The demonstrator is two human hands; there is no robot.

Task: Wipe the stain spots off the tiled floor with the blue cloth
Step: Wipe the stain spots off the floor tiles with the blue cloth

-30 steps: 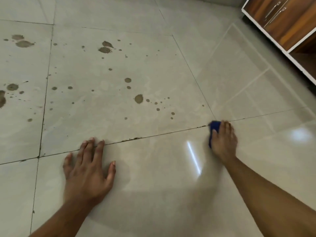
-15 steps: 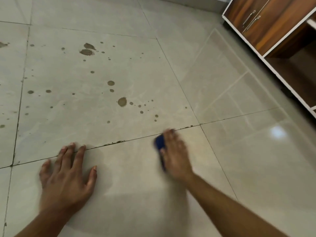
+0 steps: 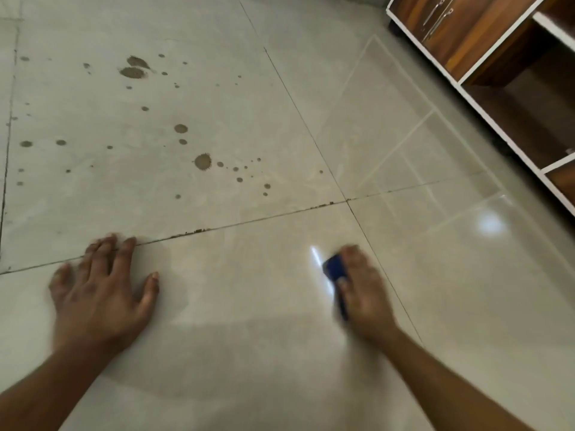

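The left hand (image 3: 102, 293) lies spread flat on the floor (image 3: 249, 306), likely as a prop. The right hand (image 3: 362, 290) presses the cloth (image 3: 334, 269) down on the near tile, closed over it. The spots (image 3: 202, 161) lie well beyond, unwiped. The cabinet (image 3: 497, 42) shelves look empty

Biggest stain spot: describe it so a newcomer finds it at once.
Start at the grout cross where four tiles meet and take the far-left tile, the spattered one. The spot is the large round brown blot nearest that tile's middle, with a trail of tiny dots to its right.
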